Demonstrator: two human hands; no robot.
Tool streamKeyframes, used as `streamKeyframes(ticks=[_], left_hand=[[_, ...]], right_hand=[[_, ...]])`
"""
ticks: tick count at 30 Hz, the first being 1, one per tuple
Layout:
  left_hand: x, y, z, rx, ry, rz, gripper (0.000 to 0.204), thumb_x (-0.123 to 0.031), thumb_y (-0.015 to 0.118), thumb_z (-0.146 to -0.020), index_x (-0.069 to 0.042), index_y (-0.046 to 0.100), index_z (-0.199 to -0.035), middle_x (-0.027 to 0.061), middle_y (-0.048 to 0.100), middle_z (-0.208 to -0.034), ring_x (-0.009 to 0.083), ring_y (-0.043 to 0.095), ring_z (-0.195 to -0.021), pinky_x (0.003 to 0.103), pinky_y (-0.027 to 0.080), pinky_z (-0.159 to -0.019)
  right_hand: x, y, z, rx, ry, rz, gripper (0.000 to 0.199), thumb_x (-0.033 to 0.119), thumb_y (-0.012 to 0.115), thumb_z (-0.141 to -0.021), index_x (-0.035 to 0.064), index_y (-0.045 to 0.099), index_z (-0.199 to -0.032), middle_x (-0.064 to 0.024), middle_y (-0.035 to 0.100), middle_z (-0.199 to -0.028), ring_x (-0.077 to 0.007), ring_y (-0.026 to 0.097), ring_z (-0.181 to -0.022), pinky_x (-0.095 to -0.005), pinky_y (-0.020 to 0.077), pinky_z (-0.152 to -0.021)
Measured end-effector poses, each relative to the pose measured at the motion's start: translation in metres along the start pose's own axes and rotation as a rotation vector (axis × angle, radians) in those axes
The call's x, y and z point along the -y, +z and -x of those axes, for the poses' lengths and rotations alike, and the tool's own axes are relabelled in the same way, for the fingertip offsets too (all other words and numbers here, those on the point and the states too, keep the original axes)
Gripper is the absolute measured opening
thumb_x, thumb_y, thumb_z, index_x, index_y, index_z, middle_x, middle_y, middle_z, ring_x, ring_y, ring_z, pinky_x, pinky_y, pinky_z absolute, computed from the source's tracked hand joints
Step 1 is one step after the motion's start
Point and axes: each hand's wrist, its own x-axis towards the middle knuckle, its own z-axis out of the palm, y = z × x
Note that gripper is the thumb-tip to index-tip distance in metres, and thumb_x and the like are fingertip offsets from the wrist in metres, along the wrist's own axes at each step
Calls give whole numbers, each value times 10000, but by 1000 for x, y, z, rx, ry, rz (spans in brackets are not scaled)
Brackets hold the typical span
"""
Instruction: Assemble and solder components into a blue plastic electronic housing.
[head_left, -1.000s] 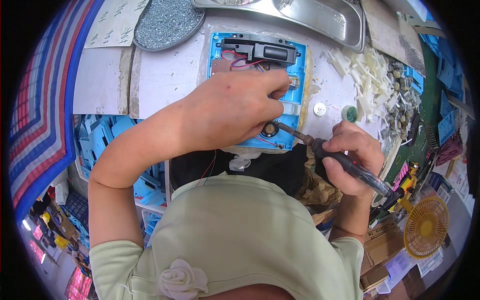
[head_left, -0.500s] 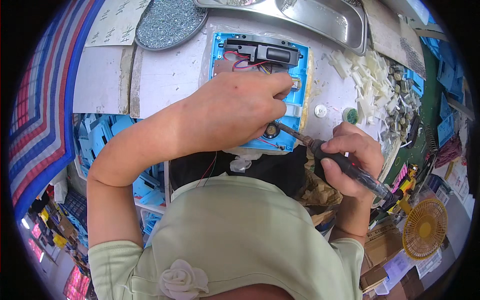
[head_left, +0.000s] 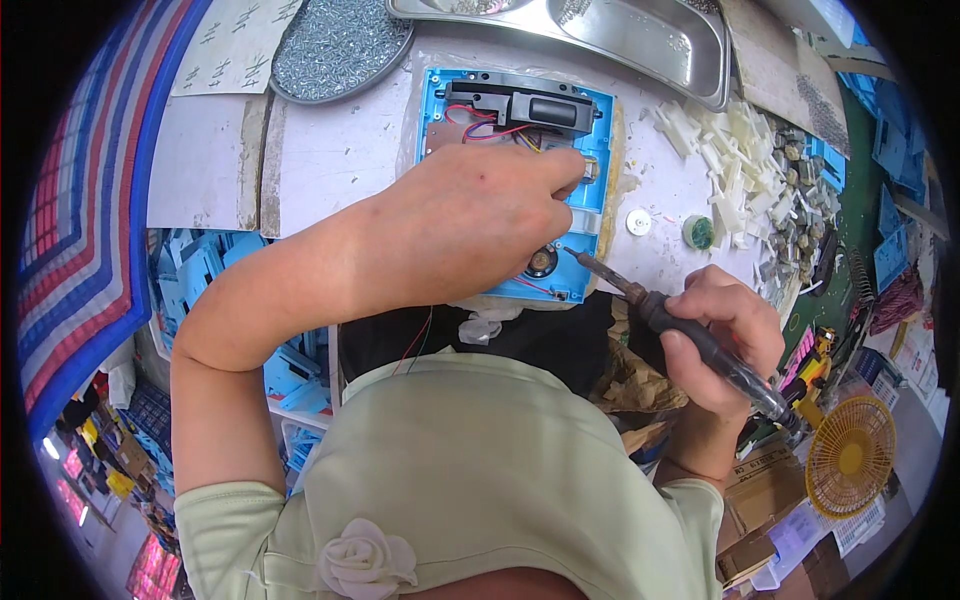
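At centre, the left hand (head_left: pixel 490 212) partly hides the blue case (head_left: pixel 587 200); its grip cannot be told. At right, the right hand (head_left: pixel 748 328) holds a soldering iron (head_left: pixel 655 311).

Soldering iron (head_left: pixel 698 342) in right fingers (head_left: pixel 716 302), tip (head_left: pixel 572 252) apparently just beside round speaker (head_left: pixel 542 263).

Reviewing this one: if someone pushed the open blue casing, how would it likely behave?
The blue casing would probably slide rather than tip, since it is broad, shallow and lying flat. Its moulded walls look like stiff plastic, so little bending seems likely. The thin wires inside look floppy and might snag or shift.
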Motion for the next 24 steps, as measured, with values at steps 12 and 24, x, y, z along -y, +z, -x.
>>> streamKeyframes(ticks=[12,24], left_hand=[[25,5,9,-98,52,373,189,-14,775,-756,-51,670,-909,89,661,-910,296,669,-840,384,539,-722],[18,18,10,-261,90,185,184,-26,788,-739,-66,671,-876,64,653,-921,266,662,-816,367,545,-695]], right_hand=[[-4,-8,9,-138,7,-67,251,46,788,-739,-53,678,-942,-94,608,-701,-168,539,-588,-284,382,-549],[-8,-7,4,-136,-28,-88,255,54,792,-754,-56,676,-952,-95,605,-704,-171,543,-598,-289,385,-559]])
